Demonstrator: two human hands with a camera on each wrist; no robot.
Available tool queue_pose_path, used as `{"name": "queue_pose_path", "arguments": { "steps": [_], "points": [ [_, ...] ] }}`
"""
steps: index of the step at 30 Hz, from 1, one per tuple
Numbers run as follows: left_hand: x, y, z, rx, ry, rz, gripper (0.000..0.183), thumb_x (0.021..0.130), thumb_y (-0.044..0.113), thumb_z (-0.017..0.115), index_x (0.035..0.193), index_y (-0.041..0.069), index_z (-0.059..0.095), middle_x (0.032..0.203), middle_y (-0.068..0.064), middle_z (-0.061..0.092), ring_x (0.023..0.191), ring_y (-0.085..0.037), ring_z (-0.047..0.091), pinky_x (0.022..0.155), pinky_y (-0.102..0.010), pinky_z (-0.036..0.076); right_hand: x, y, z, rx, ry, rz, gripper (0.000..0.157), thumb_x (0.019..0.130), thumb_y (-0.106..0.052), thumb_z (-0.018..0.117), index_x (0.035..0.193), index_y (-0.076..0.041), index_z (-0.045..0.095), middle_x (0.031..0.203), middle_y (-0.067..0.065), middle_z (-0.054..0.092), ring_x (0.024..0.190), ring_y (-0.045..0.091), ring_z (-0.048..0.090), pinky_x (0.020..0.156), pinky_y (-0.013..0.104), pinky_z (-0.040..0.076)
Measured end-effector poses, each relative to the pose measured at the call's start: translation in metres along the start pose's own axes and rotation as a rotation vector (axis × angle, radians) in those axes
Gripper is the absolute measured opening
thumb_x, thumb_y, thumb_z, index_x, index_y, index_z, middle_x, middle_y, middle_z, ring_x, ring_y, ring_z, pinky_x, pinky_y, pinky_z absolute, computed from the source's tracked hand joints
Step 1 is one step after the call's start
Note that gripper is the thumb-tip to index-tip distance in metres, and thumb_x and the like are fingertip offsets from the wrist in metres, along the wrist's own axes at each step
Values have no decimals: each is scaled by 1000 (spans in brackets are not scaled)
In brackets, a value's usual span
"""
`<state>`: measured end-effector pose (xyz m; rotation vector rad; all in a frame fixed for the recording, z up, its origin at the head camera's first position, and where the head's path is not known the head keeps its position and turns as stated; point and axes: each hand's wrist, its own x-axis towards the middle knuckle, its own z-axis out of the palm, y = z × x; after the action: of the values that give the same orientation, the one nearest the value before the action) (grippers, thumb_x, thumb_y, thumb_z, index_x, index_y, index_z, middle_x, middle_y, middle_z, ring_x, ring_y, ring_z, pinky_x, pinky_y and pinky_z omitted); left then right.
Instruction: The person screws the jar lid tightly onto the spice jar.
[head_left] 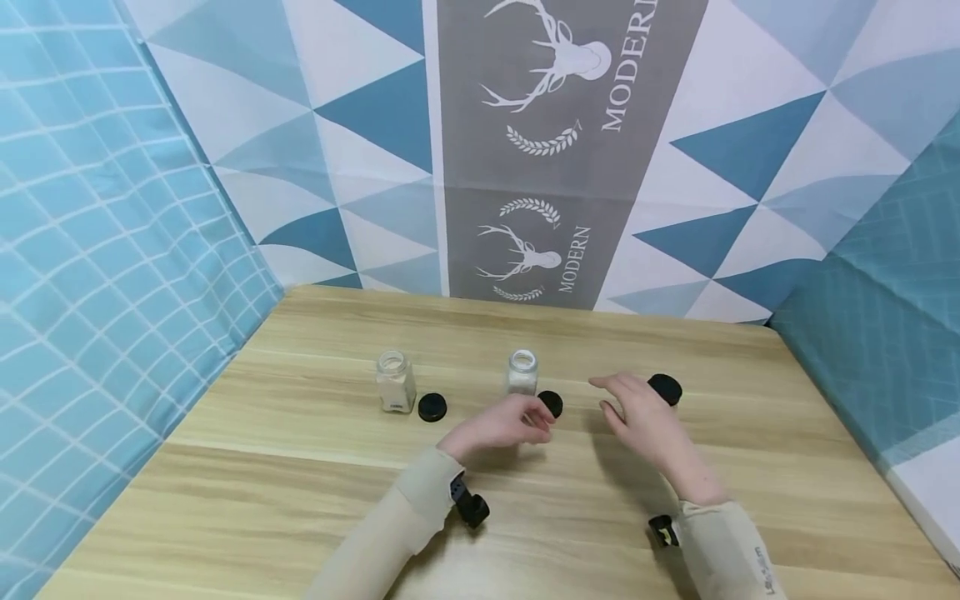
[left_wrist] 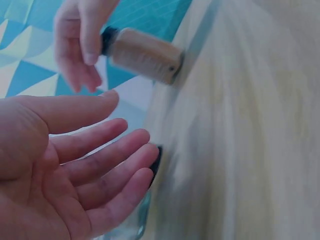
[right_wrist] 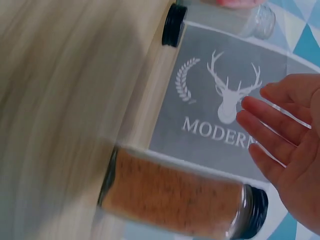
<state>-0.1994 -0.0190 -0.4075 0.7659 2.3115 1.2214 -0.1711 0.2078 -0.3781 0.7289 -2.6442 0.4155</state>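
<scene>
My left hand (head_left: 510, 423) hovers with relaxed fingers near a black lid (head_left: 551, 404) on the table, in front of an uncapped glass jar (head_left: 522, 372) with pale contents. Nothing is in its fingers in the left wrist view. To the right, my right hand (head_left: 643, 417) is beside a capped jar whose black lid (head_left: 664, 389) shows past the hand in the head view. In the right wrist view this jar (right_wrist: 175, 192) stands upright, full of orange-brown seasoning. The right fingers (right_wrist: 272, 127) are loosely extended and apart from it, holding nothing.
Farther left on the wooden table (head_left: 300, 467) stands another uncapped jar (head_left: 395, 383) of pale contents, with a black lid (head_left: 432, 407) lying to its right. A patterned backdrop (head_left: 375, 167) rises behind the table's far edge, and blue cloth (head_left: 97, 250) hangs at the left.
</scene>
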Motion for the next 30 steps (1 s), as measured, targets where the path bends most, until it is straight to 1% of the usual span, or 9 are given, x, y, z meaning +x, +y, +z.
{"name": "queue_pose_path", "arguments": {
  "steps": [3,7,9,12,15,17,20,25,30],
  "points": [
    [-8,-5,-8,-23,-8,-32,24,83,11,64,104,-1,60,96,-6,64,85,-17,62,74,-25,50,1,-3,7,31,-46,34,31,84,-9,61,114,-6,60,108,9,63,103,27,58,85,43,47],
    [-17,-10,-21,8,14,-110,17,82,12,65,95,2,60,83,-4,62,73,-22,62,64,-28,50,4,-8,16,94,-165,93,32,85,-12,60,116,-3,58,113,12,61,107,31,56,89,45,45],
    [-21,-12,-27,25,49,-153,14,82,13,65,89,3,60,77,-4,61,68,-22,61,59,-26,48,5,-12,20,114,-215,119,34,86,-14,59,117,-1,56,114,14,60,108,32,55,90,46,44],
    [-23,-15,-35,62,140,-202,17,81,16,66,87,4,57,73,-4,59,64,-19,59,55,-23,44,8,-17,23,130,-265,160,38,88,-18,57,121,-1,54,120,16,57,114,34,51,94,48,41],
    [-22,-18,-40,77,226,-235,28,80,20,68,98,2,55,87,-7,61,77,-20,59,67,-28,48,13,-20,26,155,-295,205,42,89,-20,56,126,0,49,125,17,53,118,36,47,96,50,39],
    [-18,-21,-42,83,266,-222,39,80,23,68,110,1,53,101,-11,61,90,-22,59,79,-34,49,16,-21,28,165,-306,227,44,89,-20,56,127,0,48,127,18,51,119,36,45,97,50,38],
    [-13,-25,-43,36,290,-174,53,81,20,67,125,0,45,121,-16,55,110,-29,54,94,-41,43,22,-22,31,188,-313,235,47,88,-19,57,128,1,46,128,20,49,118,36,46,96,49,39],
    [-8,-33,-39,-52,315,-131,63,81,13,67,134,-1,37,128,-19,49,116,-33,50,97,-42,40,27,-24,39,252,-347,234,57,88,-19,59,135,3,36,133,25,42,122,40,40,98,51,36],
    [-3,-37,-33,-133,321,-106,60,80,8,67,132,-1,38,127,-20,49,118,-34,49,99,-42,39,30,-25,45,277,-367,224,60,87,-18,60,136,4,33,133,25,40,122,40,39,99,51,35]
  ]
}}
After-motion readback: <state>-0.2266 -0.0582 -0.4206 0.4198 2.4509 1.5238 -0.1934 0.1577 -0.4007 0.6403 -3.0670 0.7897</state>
